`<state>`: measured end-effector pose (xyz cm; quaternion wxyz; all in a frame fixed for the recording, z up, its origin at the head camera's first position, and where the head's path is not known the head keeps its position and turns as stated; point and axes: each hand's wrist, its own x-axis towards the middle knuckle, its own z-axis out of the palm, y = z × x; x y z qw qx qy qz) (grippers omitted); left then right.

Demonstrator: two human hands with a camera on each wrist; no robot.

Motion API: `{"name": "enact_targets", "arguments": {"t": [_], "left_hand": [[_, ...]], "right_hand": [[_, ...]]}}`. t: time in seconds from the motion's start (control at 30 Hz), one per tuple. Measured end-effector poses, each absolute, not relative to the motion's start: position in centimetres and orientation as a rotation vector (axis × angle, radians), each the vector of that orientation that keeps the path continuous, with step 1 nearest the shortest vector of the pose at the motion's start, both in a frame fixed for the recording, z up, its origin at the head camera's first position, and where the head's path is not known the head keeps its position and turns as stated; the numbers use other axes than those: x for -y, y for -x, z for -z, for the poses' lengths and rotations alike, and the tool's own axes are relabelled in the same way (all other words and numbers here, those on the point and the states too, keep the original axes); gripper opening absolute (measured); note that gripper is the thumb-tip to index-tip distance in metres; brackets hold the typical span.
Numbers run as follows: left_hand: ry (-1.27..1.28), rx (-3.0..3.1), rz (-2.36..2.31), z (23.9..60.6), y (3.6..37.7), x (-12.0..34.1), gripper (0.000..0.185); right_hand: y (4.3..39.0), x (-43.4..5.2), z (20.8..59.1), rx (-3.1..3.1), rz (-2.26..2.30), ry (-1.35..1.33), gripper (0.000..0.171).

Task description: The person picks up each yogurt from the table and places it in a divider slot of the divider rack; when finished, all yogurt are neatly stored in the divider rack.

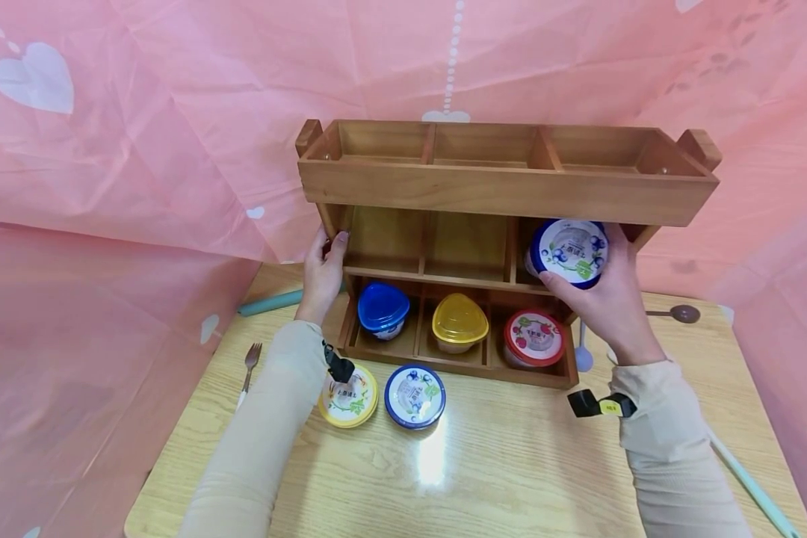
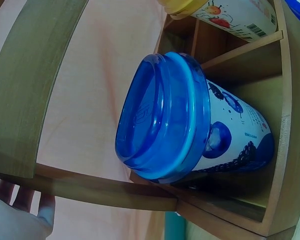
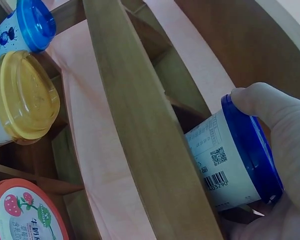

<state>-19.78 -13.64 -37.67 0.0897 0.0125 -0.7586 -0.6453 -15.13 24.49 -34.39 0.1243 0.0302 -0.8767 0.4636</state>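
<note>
A three-tier wooden shelf [image 1: 504, 193] stands on the table. My left hand [image 1: 324, 270] grips its left side post, thumb in front and fingers behind. At the right compartment of the middle tier, my right hand [image 1: 608, 299] holds a tub with a dark blue lid [image 1: 570, 252], blueberries printed on top. In the right wrist view the tub's white side [image 3: 220, 160] with its barcode is partly behind the shelf's front board. The bottom tier bears a cup with a clear blue lid [image 1: 383, 308], one with a yellow lid [image 1: 460, 321] and a red-lidded tub [image 1: 535, 338].
In front of the shelf are a yellow-lidded tub [image 1: 351, 400], partly behind the left wrist strap, and a blue-lidded tub [image 1: 415, 396]. A fork [image 1: 252, 359] lies at the left; a brown spoon [image 1: 683, 314] and a blue spoon [image 1: 583, 357] lie at the right. Pink cloth [image 1: 175, 149] hangs behind.
</note>
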Motion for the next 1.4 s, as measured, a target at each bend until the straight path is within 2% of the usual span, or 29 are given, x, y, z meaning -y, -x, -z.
{"name": "enact_targets", "arguments": {"t": [0.83, 1.4], "left_hand": [[0.005, 2.221, 1.909, 37.8, 19.8, 13.8, 0.045], [0.001, 2.224, 1.911, 38.0, 20.0, 13.9, 0.046]], "right_hand": [[14.9, -24.4, 34.8, 2.551, -1.355, -0.082, 0.099], [11.3, -24.2, 33.6, 2.429, -1.455, 0.003, 0.097]]}}
